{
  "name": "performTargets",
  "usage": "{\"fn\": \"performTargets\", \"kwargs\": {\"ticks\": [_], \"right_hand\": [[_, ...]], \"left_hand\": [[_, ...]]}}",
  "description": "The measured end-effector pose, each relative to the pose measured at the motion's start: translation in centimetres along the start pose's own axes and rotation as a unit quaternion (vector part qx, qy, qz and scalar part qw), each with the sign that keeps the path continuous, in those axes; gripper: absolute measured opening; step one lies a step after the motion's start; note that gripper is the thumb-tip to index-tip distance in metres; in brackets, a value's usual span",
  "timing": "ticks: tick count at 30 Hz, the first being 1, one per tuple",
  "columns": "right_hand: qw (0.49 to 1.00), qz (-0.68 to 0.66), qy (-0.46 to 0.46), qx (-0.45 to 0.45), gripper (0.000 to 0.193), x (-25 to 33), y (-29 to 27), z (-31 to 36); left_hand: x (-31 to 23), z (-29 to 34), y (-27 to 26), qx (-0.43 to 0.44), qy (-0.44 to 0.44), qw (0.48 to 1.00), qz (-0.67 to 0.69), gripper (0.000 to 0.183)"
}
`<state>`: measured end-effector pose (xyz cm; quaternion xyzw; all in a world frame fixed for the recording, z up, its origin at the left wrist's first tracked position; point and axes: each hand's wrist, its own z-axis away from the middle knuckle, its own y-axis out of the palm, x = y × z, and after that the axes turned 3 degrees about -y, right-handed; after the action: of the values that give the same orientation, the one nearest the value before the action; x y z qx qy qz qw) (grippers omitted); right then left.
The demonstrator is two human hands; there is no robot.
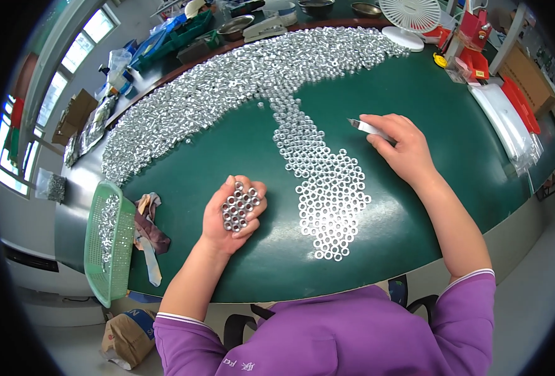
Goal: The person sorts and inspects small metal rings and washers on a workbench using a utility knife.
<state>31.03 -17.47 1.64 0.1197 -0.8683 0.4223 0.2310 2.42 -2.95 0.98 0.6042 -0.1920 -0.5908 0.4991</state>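
My left hand (234, 213), palm up with the fingers curled, holds a cluster of small silver metal rings (240, 205) packed side by side with their holes showing. To the right, above the green tabletop, my right hand (403, 145) grips a small knife-like tool (369, 130) with a white handle, its dark pointed tip facing left. Between my hands, a single layer of metal rings (332, 203) lies flat on the table. This layer narrows as it runs back to a long heap of the same rings (227, 81) along the far edge.
At the left edge, a green plastic basket (127, 241) contains more metal parts, with crumpled cloths (152, 229) beside it. A white fan (410, 15) stands at the back right. Clear plastic bags (502, 122) and a red tray (521, 103) lie along the right side.
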Motion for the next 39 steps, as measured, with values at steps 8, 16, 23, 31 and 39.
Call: {"fn": "performTargets", "kwargs": {"ticks": [8, 16, 23, 31, 39], "right_hand": [[1.0, -0.005, 0.022, 0.005, 0.031, 0.3, 0.2, -0.1], [0.999, -0.008, 0.038, 0.009, 0.031, 0.8, 0.3, -0.7], [0.998, -0.011, 0.052, 0.017, 0.032, 0.9, -0.2, 0.5], [1.0, -0.01, 0.015, -0.002, 0.03, 1.3, 0.0, 0.4], [1.0, -0.012, 0.011, 0.002, 0.03, 0.7, 0.4, 0.4]], "left_hand": [[-0.1, 0.2, 0.2, 0.041, 0.008, 0.999, 0.014, 0.034], [-1.3, 1.1, -0.5, 0.004, 0.05, 0.999, 0.012, 0.031], [-12.8, 9.8, -4.8, -0.405, 0.45, 0.692, -0.393, 0.028], [-20.1, 18.9, -11.9, -0.707, 0.11, 0.229, -0.66, 0.073], [-6.6, 7.3, -0.1, -0.247, 0.321, 0.457, -0.792, 0.061]]}}
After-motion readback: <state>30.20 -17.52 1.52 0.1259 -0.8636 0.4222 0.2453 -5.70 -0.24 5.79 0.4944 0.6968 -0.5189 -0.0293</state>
